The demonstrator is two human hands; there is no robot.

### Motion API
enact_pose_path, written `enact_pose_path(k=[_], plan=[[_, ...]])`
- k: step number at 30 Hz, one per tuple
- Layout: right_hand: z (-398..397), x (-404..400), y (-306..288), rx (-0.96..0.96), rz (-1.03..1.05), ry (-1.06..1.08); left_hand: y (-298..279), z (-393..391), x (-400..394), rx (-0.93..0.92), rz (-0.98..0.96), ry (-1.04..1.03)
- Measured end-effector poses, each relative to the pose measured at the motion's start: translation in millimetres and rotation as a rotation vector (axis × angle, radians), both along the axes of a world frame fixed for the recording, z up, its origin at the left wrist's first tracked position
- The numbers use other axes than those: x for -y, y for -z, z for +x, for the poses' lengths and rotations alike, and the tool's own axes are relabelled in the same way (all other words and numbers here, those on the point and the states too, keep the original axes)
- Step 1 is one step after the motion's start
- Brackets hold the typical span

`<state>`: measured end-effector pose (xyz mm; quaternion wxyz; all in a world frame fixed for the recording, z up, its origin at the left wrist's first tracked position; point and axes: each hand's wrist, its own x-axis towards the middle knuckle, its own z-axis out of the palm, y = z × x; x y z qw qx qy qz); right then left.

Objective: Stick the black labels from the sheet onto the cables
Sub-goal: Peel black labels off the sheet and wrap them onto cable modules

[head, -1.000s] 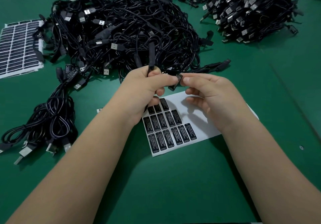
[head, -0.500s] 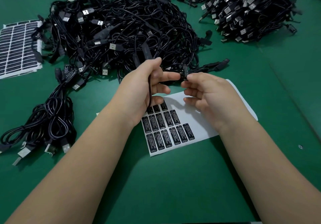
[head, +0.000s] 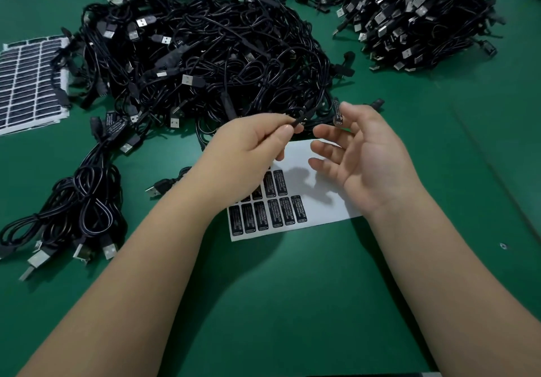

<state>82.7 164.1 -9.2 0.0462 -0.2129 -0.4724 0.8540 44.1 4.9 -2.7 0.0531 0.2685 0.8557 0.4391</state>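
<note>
**Label poised beside a pinched cable**

Left hand point(head: 248, 145), at the middle of the green worktop point(head: 292, 303): thumb and forefinger pinched on a thin black cable point(head: 298, 119) drawn from the large tangled heap of black USB cables point(head: 210, 54) toward the far edge. Right hand point(head: 369, 157), just beside: palm turned up, fingers spread and relaxed, with a small black printed label point(head: 337, 113) clinging upright at the thumb tip, near the pinched cable but apart from it. Beneath both hands: white backing sheet point(head: 325, 201), flat on the worktop, carrying rows of black labels point(head: 272, 212) on its left part, right part bare. At the left edge: second sheet of black labels point(head: 26, 84) and a bundle of coiled black cables point(head: 82, 207). At the far right corner: second heap of black USB cables point(head: 418, 16).
</note>
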Motion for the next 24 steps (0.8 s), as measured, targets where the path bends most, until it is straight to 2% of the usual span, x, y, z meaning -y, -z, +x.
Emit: enact_pose_path(k=[2,4,8,15,21,24], plan=[[0,-2,1,-0.018,0.016,-0.001,2,-1,2,-0.155,-0.222,0.016],[0,-3,3,-0.044,0.095,-0.041,3,-3,4,-0.223,-0.349,0.019],[-1,-1,10,-0.049,0.266,-0.098,1,-2,3,-0.185,-0.37,0.019],[-5,-3,12,-0.024,0.152,0.016,-4,-4,12,-0.023,-0.38,-0.067],[-7,-1,14,0.003,0.187,0.007,-9,-3,14,-0.116,-0.475,-0.114],[-9,-3,15,0.057,0.29,0.042,-9,-6,19,-0.147,-0.513,-0.139]])
